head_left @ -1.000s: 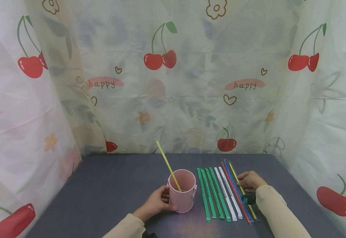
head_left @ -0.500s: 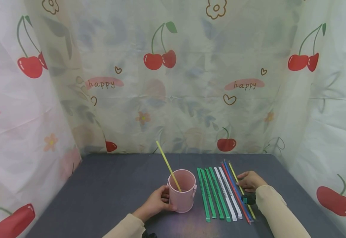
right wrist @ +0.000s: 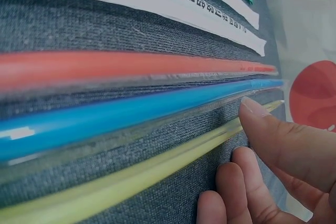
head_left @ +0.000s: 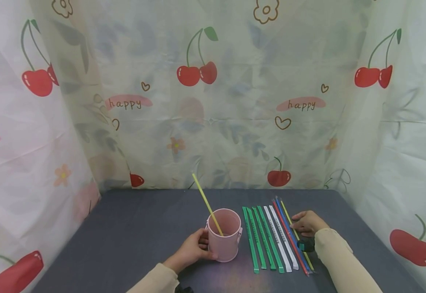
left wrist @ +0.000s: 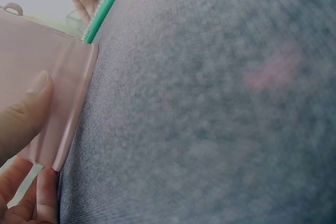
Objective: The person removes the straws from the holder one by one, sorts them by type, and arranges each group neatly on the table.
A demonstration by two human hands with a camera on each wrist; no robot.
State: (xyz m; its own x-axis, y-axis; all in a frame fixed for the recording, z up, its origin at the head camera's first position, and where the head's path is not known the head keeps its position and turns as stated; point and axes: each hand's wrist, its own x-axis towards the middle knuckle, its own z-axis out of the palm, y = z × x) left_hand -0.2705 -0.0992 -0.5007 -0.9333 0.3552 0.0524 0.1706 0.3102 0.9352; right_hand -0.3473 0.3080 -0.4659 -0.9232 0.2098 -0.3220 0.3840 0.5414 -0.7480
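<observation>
My left hand point(head_left: 194, 249) grips the lower left side of a small pink bucket point(head_left: 223, 246), thumb in front and fingers behind. The bucket stands upright on the table. A yellow straw point(head_left: 206, 201) leans out of it to the left. Over at the right, my right hand point(head_left: 309, 223) pinches another yellow straw point(right wrist: 131, 179) in a clear wrapper, which lies on the table. Its thumb is on the side towards the blue straw point(right wrist: 126, 107), and curled fingers are on the other side. Just beyond the blue straw lies a red straw point(right wrist: 131, 66).
Several green paper-wrapped straws point(head_left: 261, 236) and two white-wrapped straws point(head_left: 283, 236) lie side by side between the bucket and the coloured straws. A dark cloth covers the table point(head_left: 136, 232). Printed curtains point(head_left: 213, 134) hang behind it and at both sides.
The yellow straw under my right hand has shifted very slightly left, closer to the blue one. My left hand and the bucket have not moved.
</observation>
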